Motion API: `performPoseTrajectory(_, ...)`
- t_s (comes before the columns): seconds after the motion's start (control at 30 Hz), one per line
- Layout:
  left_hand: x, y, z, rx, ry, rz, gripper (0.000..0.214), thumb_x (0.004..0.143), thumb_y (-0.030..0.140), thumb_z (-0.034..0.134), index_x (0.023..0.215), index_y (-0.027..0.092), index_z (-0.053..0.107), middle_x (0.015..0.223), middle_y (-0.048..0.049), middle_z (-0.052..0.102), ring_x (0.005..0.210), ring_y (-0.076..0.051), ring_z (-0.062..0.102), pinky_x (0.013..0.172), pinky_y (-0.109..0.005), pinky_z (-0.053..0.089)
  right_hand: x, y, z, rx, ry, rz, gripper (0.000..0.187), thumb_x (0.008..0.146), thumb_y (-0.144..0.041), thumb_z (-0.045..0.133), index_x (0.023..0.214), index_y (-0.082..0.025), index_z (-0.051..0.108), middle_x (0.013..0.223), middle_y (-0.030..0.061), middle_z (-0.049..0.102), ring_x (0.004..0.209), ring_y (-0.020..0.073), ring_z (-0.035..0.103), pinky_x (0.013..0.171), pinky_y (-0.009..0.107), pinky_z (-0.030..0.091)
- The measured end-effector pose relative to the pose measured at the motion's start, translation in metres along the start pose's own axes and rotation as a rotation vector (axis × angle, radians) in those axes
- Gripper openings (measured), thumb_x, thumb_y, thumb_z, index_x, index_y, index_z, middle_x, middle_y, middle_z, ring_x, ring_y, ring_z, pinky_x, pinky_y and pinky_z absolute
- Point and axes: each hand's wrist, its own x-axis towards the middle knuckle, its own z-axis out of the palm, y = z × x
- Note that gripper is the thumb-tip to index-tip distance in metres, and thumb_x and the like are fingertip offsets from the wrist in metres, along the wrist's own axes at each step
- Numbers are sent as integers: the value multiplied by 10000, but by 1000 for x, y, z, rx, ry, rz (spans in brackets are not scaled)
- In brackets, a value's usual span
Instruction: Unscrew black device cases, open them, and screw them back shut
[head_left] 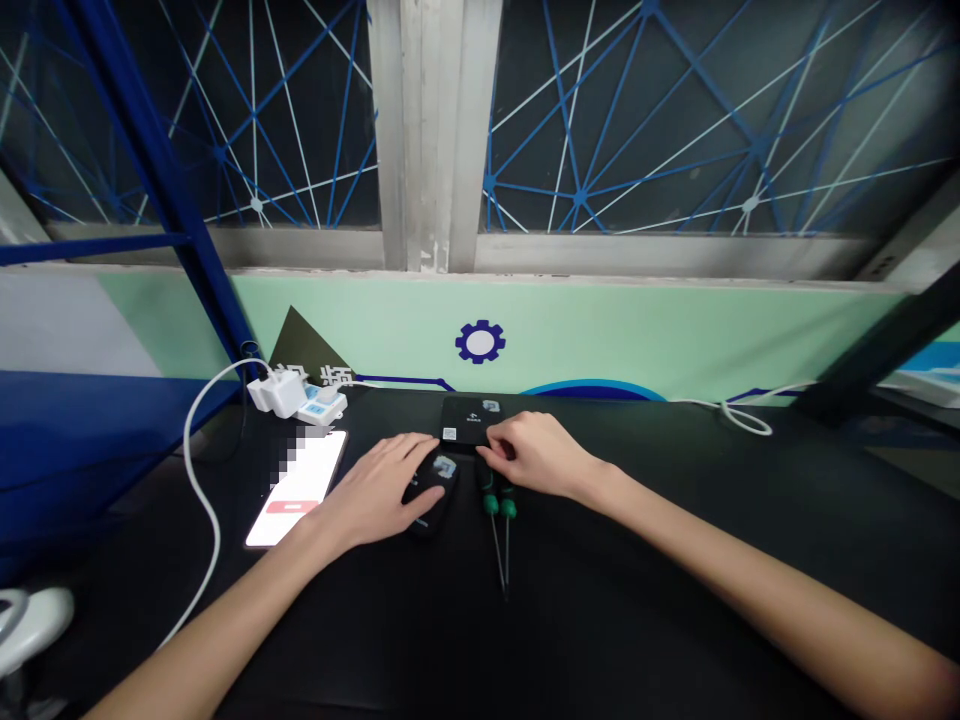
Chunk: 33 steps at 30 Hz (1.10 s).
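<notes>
My left hand lies with its fingers stretched over a black flat case, covering much of it; a small light sticker shows on its top. Beyond it is a second black flat box with a white label and a sticker. At that box's right front corner, my right hand is closed with thumb and fingers curled together. Just below those fingers lie two screwdrivers side by side, with black and green handles and thin shafts pointing towards me. What the right fingers grip, if anything, is hidden.
On the black table, a phone with a lit screen lies left of my left hand. Behind it sits a white power strip with a plugged-in charger and white cable. Another white cable lies at back right.
</notes>
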Motion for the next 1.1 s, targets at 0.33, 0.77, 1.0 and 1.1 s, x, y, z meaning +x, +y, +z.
performPoseTrajectory(0.33, -2, -4, 8, 29, -123, -121, 1024, 828, 815, 426, 1578, 142, 248, 1629, -140, 252, 1504, -323, 230, 1218, -458, 235, -1, -6, -3, -2, -47, 17, 339, 908, -302, 558, 599, -191, 476, 567, -10, 562, 535, 121, 495, 543, 260, 211)
performPoseTrajectory(0.77, -6, -3, -4, 40, -118, -12, 928, 727, 550, 668, 1531, 227, 336, 1623, -99, 300, 1490, -345, 258, 1199, -521, 246, -1, -9, -2, -63, -64, 31, 370, 907, -313, 574, 576, -187, 466, 542, -3, 524, 536, 136, 521, 532, 271, 196)
performPoseTrajectory(1.0, -5, 12, -19, 32, -84, 20, 704, 630, 199, 578, 1325, 266, 498, 1374, -64, 527, 1258, -299, 493, 1063, -459, 407, -1, -8, 1, -57, -70, 29, 362, 912, -319, 565, 584, -189, 481, 554, -2, 543, 545, 134, 523, 539, 268, 202)
performPoseTrajectory(1.1, -4, 12, -18, 70, -83, -21, 663, 623, 175, 553, 1279, 259, 512, 1305, -72, 540, 1162, -297, 524, 993, -455, 439, -1, -8, 2, -55, -64, 19, 359, 912, -316, 561, 585, -189, 483, 549, -6, 538, 538, 131, 517, 541, 270, 199)
